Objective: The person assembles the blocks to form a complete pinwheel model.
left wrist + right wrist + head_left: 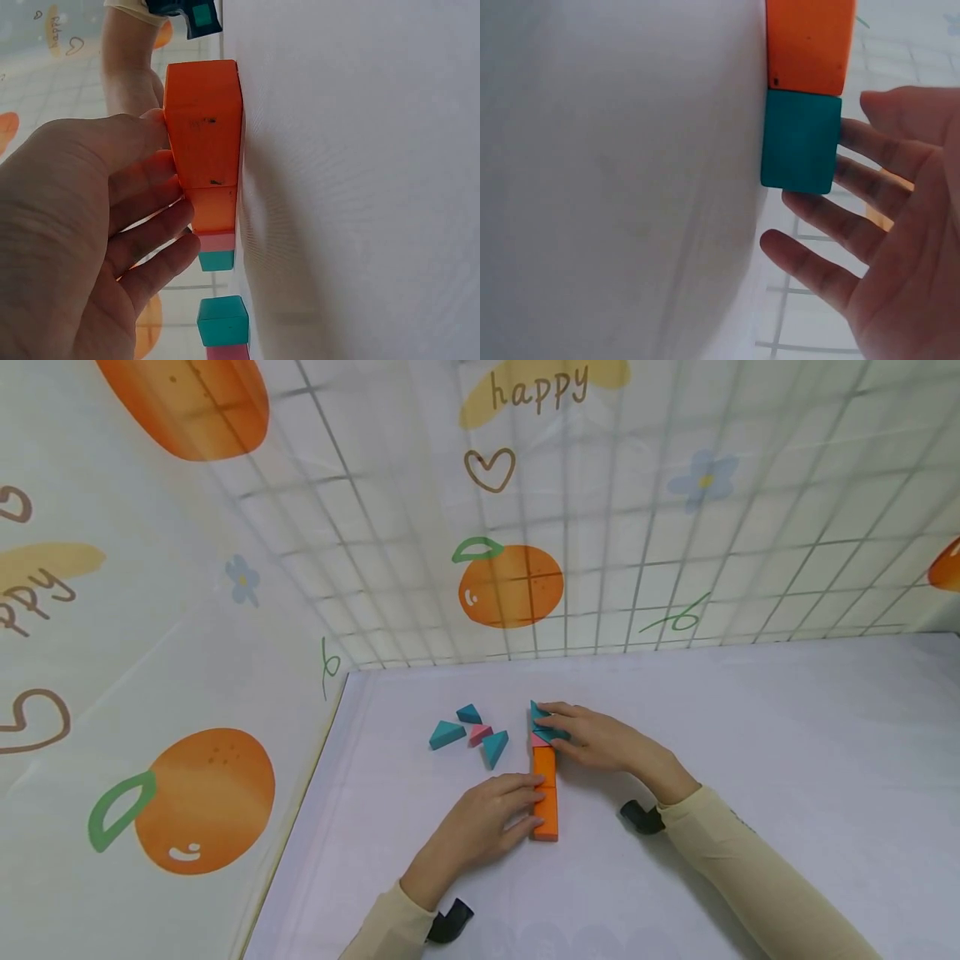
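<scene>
Left hand [486, 818]; orange blocks [549, 818] at right, touching fingers [525, 797].

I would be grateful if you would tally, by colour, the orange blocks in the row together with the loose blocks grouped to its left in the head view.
Orange blocks: 2
Loose teal blocks: 3
Loose pink block: 1
Total: 6
</scene>
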Demonstrator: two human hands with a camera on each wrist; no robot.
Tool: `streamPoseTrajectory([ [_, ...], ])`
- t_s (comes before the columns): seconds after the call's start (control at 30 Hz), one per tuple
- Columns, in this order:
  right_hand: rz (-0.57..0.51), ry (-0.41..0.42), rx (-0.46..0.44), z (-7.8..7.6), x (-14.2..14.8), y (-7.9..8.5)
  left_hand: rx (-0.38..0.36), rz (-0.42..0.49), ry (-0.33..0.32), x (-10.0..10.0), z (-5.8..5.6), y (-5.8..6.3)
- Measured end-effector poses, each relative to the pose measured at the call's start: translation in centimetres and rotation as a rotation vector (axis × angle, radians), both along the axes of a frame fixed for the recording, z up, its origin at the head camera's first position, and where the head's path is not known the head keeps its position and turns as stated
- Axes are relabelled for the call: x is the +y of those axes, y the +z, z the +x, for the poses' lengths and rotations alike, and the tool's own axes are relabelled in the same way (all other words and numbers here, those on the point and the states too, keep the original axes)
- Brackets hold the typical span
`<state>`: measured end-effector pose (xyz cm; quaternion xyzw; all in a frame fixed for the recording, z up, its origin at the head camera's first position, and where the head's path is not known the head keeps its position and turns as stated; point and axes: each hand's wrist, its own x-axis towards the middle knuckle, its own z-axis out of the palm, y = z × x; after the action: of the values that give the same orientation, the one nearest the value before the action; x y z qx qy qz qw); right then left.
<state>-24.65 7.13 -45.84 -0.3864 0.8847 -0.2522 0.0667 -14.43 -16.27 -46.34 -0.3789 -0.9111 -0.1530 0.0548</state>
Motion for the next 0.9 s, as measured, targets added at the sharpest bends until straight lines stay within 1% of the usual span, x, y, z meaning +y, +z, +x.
streamPoseTrajectory([
  [0.33,-0.006,0.004,-0.003,0.1,0.01,0.17,0.021,-0.005,0.002,0.1,0.1,-0.11],
  [0.5,-0.024,0.019,0.042,0.02,-0.03,0.07,0.038,-0.008,-0.002,0.09,0.07,-0.04],
  [0.63,-0.028,0.036,0.055,0.01,-0.11,-0.05,0.05,-0.007,-0.009,0.09,0.05,0.06],
  [0.9,-0.012,0.041,0.045,0.07,-0.2,-0.14,0.013,-0.016,0.0,0.02,0.02,-0.09],
])
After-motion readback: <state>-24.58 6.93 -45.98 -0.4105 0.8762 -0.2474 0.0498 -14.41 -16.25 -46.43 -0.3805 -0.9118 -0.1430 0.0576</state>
